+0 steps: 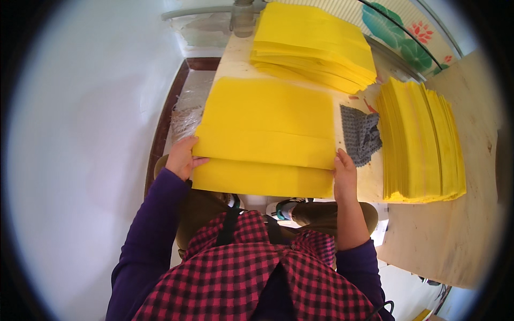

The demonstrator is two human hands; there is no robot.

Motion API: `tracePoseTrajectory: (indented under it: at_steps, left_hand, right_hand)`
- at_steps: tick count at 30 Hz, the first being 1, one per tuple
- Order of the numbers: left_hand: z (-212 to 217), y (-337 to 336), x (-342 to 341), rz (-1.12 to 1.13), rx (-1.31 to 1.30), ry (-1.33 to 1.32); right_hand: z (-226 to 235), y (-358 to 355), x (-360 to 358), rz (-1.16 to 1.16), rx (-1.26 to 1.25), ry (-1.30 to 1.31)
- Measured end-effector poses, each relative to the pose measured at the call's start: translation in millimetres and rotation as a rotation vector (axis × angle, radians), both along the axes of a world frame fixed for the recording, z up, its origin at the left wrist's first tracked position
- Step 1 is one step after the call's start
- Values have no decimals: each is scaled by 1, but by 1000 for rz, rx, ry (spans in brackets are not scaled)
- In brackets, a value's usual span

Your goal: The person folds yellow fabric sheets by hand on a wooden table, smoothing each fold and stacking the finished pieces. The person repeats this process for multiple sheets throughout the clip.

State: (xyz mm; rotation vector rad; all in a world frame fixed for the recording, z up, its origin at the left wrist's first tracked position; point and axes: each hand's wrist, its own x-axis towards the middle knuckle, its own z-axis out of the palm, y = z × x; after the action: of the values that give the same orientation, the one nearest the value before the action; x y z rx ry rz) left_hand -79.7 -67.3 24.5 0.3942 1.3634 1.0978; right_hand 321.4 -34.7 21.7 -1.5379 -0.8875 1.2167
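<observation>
A large yellow sheet (267, 115), of paper or cloth, lies in front of me on the wooden table. A straight crease or layer edge crosses it, and a lower strip (262, 179) reaches over the table's near edge. My left hand (183, 158) pinches the sheet at its left side, the thumb along the layer edge and the other fingertips partly hidden. At the right side, my right hand (346, 172) holds the same layer's corner between thumb and fingers. Beside it lies a crumpled grey knitted cloth (361, 135).
A stack of yellow sheets (313, 40) stands at the far side, and another yellow stack (420, 142) is to the right. A clear jar (242, 18) sits at the far left corner. Clear plastic wrap (187, 120) lies left of the table, near the white wall (91, 134).
</observation>
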Motion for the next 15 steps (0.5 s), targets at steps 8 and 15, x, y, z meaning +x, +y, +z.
tracePoseTrajectory:
  at_steps: [8, 15]
  left_hand:
    - [5, -9, 11, 116, 108, 84]
    - [5, -11, 15, 188, 98, 123]
  right_hand:
    - [-2, -5, -2, 70, 34, -101]
    - [-1, -5, -4, 78, 34, -125]
